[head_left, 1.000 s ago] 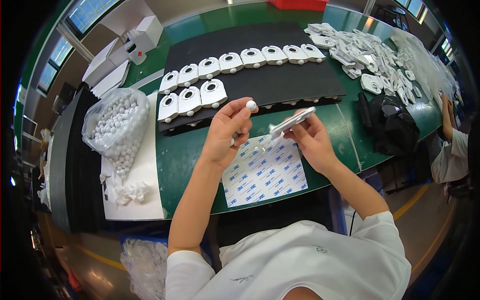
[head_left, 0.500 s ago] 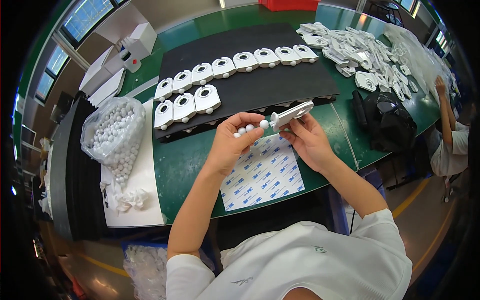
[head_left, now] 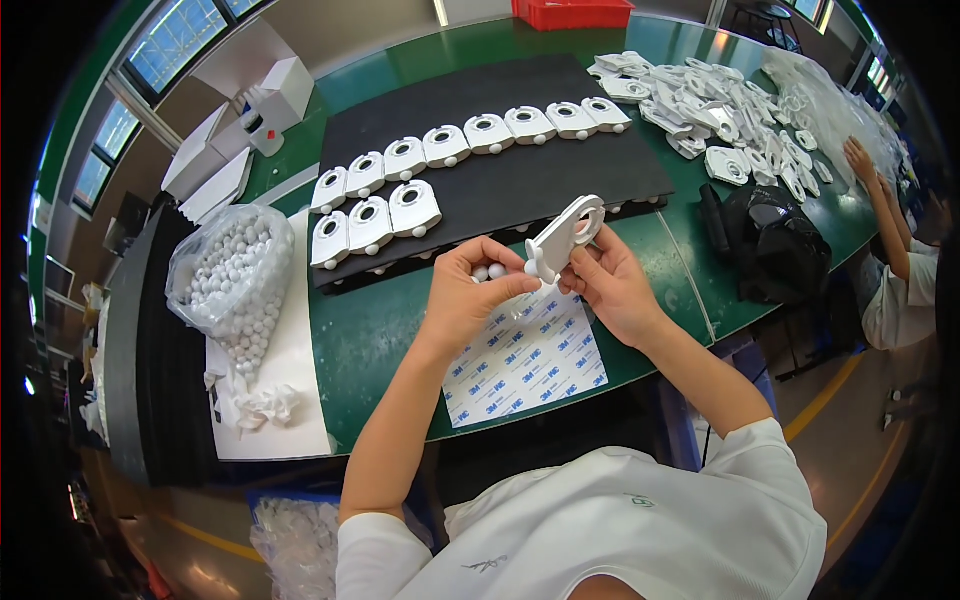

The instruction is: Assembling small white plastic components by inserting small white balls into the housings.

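Note:
My right hand (head_left: 622, 292) grips a flat white plastic housing (head_left: 553, 246) with a round hole, its holed end tilted up. At its lower left end is a white ball (head_left: 532, 268), against the fingertips of my left hand (head_left: 462, 305). Whether the ball is seated in the housing cannot be made out. My left hand is closed, with more white balls (head_left: 488, 272) held behind the thumb. Beyond my hands, similar white housings (head_left: 447, 146), each with a ball at its near edge, stand in two rows on a black foam board (head_left: 520, 190).
A clear bag of white balls (head_left: 232, 270) lies at the left beside crumpled paper (head_left: 262, 405). Below my hands is a blue-printed white sheet (head_left: 525, 370). Loose white parts (head_left: 715, 110) are piled far right, near a black bag (head_left: 775, 245). Another person's hand (head_left: 860, 160) touches clear plastic (head_left: 830, 110).
The housing has turned from nearly level to steeply tilted, its hole now showing. The ball that was just apart from its end now meets it, at my left fingertips.

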`<act>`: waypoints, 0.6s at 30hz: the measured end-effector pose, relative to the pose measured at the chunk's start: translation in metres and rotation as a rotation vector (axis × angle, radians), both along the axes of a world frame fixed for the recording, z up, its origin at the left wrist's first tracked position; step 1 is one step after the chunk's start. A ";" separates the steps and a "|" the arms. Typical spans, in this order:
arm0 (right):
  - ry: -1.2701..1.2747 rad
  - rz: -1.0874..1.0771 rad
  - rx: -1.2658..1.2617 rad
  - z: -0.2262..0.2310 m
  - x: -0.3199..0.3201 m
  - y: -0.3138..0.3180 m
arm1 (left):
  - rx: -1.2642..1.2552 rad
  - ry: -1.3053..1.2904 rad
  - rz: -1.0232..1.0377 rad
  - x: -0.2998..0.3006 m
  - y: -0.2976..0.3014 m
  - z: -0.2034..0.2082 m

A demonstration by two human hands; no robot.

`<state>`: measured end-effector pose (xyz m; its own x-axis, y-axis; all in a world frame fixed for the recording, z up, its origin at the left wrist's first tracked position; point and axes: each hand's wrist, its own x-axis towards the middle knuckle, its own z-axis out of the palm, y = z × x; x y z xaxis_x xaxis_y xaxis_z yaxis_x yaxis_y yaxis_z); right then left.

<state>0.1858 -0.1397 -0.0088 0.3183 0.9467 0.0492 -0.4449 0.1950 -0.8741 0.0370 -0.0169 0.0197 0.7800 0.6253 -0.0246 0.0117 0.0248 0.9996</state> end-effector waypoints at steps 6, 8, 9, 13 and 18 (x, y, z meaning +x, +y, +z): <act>-0.355 -0.060 0.030 0.033 0.007 0.020 | -0.099 -0.081 0.040 -0.001 0.007 -0.007; -0.385 -0.067 0.050 0.050 0.007 0.038 | -0.181 -0.102 0.063 -0.003 0.010 -0.006; -0.398 -0.107 0.030 0.056 0.007 0.048 | -0.208 -0.083 0.043 -0.004 0.010 -0.006; -0.700 -0.163 -0.112 0.050 0.033 0.091 | -0.304 -0.017 -0.025 -0.005 0.010 0.001; -0.839 -0.108 -0.224 0.025 0.039 0.135 | -0.369 -0.003 -0.078 -0.003 0.012 -0.001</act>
<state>0.2245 -0.0046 0.0161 0.3492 0.9288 0.1238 0.3731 -0.0166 -0.9276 0.0339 -0.0045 0.0190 0.8252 0.5138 -0.2346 0.0245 0.3823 0.9237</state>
